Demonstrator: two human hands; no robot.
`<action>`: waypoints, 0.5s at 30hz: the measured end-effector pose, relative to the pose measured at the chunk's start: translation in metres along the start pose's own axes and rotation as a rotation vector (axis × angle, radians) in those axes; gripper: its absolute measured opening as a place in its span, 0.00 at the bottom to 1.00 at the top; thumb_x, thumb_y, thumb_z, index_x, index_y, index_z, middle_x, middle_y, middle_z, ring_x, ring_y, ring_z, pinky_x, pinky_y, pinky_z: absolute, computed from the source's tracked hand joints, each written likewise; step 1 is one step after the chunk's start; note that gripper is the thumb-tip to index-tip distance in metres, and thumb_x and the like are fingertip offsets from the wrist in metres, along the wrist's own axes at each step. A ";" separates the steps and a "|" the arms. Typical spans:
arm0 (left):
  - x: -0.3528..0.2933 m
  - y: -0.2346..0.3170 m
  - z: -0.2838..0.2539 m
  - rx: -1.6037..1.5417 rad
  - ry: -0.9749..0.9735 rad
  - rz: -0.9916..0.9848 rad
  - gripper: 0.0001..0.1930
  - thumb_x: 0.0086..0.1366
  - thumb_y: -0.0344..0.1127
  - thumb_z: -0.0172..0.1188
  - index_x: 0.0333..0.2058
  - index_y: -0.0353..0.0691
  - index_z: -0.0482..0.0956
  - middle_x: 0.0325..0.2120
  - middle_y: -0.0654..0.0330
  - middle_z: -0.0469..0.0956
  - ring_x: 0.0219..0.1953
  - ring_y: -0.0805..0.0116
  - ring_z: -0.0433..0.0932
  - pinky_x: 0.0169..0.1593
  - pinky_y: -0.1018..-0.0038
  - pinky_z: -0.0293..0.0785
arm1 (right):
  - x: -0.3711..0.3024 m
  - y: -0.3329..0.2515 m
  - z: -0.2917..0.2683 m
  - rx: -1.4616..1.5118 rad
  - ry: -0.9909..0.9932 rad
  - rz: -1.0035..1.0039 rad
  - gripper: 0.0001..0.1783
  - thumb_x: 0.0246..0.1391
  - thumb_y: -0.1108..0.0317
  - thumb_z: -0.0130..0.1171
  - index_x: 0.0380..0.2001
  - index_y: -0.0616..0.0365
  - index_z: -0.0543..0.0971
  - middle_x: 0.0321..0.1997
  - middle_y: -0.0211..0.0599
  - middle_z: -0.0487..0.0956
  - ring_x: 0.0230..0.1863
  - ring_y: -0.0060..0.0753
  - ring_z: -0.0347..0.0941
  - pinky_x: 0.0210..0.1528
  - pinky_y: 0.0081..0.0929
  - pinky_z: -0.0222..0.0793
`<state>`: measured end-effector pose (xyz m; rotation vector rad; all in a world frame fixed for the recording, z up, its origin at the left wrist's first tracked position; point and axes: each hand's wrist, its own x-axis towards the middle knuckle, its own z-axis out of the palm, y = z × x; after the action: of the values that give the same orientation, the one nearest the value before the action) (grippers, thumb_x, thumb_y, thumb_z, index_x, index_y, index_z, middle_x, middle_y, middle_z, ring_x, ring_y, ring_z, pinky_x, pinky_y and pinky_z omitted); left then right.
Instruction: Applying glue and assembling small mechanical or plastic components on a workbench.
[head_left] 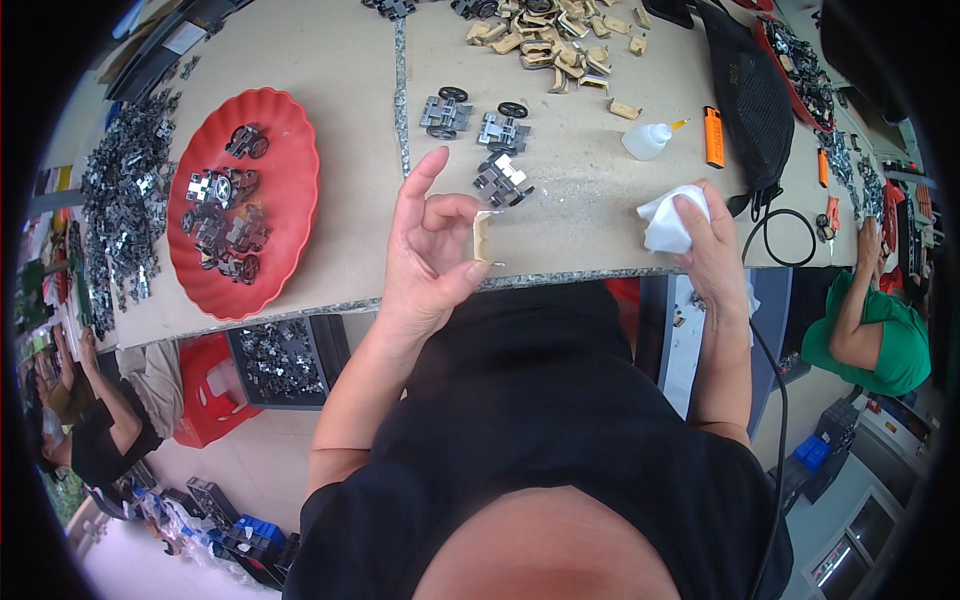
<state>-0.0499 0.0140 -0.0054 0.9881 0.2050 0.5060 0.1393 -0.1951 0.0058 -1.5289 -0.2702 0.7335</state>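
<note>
My left hand (432, 240) pinches a small cream-coloured bracket-shaped part (482, 238) between thumb and forefinger, just over the table's near edge. Its other fingers are raised. On the right, my right hand (708, 235) is closed around a crumpled white cloth (668, 220) held above the tabletop. Just beyond my left hand lies a small grey toy chassis (503, 180) with black wheels. Two similar wheeled chassis (445, 114) (503, 131) lie farther back. A heap of cream parts (560, 42) spreads across the far side of the table.
A red scalloped tray (300, 165) with several wheeled chassis stands left, beside a pile of dark small parts (125, 190). A white dropper bottle (647, 141), an orange box-like item (713, 137) and a black bag (750, 100) lie right. Co-workers (870, 325) sit at both sides.
</note>
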 end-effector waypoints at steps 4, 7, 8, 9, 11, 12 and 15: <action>0.003 0.003 0.001 -0.136 0.007 -0.106 0.49 0.44 0.36 0.67 0.61 0.38 0.45 0.37 0.64 0.72 0.42 0.71 0.71 0.53 0.69 0.64 | 0.005 0.003 -0.005 0.029 -0.008 -0.023 0.09 0.60 0.64 0.45 0.37 0.59 0.70 0.21 0.27 0.72 0.12 0.08 0.56 0.10 0.09 0.45; 0.005 0.002 0.001 -0.197 0.006 -0.123 0.49 0.44 0.37 0.67 0.61 0.37 0.44 0.37 0.65 0.72 0.41 0.71 0.71 0.52 0.69 0.65 | 0.010 0.000 -0.031 -0.066 -0.067 0.094 0.09 0.59 0.64 0.46 0.35 0.58 0.70 0.25 0.28 0.73 0.22 0.13 0.66 0.21 0.12 0.59; 0.005 0.000 0.000 -0.216 0.001 -0.128 0.49 0.44 0.37 0.67 0.61 0.37 0.44 0.37 0.65 0.72 0.41 0.71 0.71 0.52 0.70 0.65 | 0.012 -0.002 -0.036 -0.118 -0.095 0.155 0.09 0.59 0.64 0.46 0.35 0.59 0.70 0.26 0.29 0.73 0.27 0.16 0.71 0.27 0.13 0.66; 0.006 -0.001 -0.001 -0.234 -0.004 -0.134 0.49 0.44 0.37 0.67 0.61 0.37 0.44 0.37 0.65 0.73 0.41 0.71 0.71 0.51 0.70 0.65 | 0.013 0.001 -0.035 -0.119 -0.026 0.059 0.09 0.59 0.64 0.46 0.34 0.59 0.70 0.25 0.28 0.73 0.25 0.14 0.69 0.24 0.13 0.64; 0.005 -0.001 0.001 -0.245 -0.007 -0.147 0.49 0.44 0.36 0.67 0.61 0.37 0.44 0.37 0.66 0.73 0.41 0.71 0.71 0.51 0.70 0.65 | 0.013 0.012 -0.027 -0.120 0.112 -0.127 0.09 0.59 0.64 0.47 0.32 0.59 0.71 0.22 0.28 0.73 0.20 0.12 0.66 0.18 0.13 0.60; 0.004 -0.001 0.002 -0.251 -0.007 -0.155 0.49 0.44 0.36 0.67 0.61 0.37 0.44 0.37 0.66 0.73 0.41 0.71 0.71 0.51 0.70 0.65 | 0.011 0.012 -0.028 -0.106 0.094 -0.110 0.08 0.59 0.65 0.47 0.32 0.59 0.71 0.23 0.28 0.73 0.21 0.12 0.67 0.20 0.13 0.61; 0.002 0.001 0.011 -0.225 0.006 -0.168 0.50 0.43 0.37 0.67 0.61 0.37 0.44 0.36 0.66 0.73 0.41 0.71 0.71 0.51 0.70 0.65 | 0.004 0.006 -0.032 -0.081 0.054 -0.091 0.05 0.57 0.69 0.49 0.31 0.58 0.71 0.23 0.27 0.73 0.23 0.13 0.68 0.24 0.14 0.64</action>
<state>-0.0443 0.0071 0.0011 0.7430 0.2288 0.3693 0.1598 -0.2187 -0.0029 -1.6001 -0.3301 0.6146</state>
